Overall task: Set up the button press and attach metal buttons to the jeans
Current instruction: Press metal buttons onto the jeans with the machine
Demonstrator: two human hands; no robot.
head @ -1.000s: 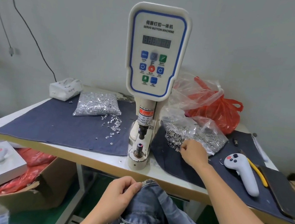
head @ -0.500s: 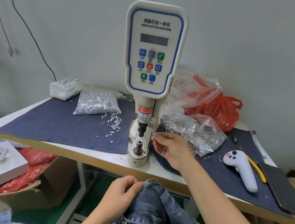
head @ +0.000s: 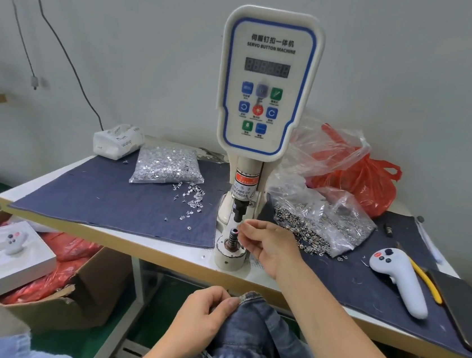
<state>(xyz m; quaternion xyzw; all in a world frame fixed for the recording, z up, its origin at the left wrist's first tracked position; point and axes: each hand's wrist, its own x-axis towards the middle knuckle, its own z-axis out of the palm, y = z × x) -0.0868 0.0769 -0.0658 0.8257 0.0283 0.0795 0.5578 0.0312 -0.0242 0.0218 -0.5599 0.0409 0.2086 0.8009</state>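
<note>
Moved: right hand has come left from the button bag to the servo button machine.
Right hand: fingertips pinched together beside the lower die post; whether they hold a button I cannot tell.
Left hand: near, below the table edge, fingers clamped on the jeans waistband.
Rivet bag: far left of the machine, rivets spilled beside it.
Controller: right, on the denim mat.
</note>
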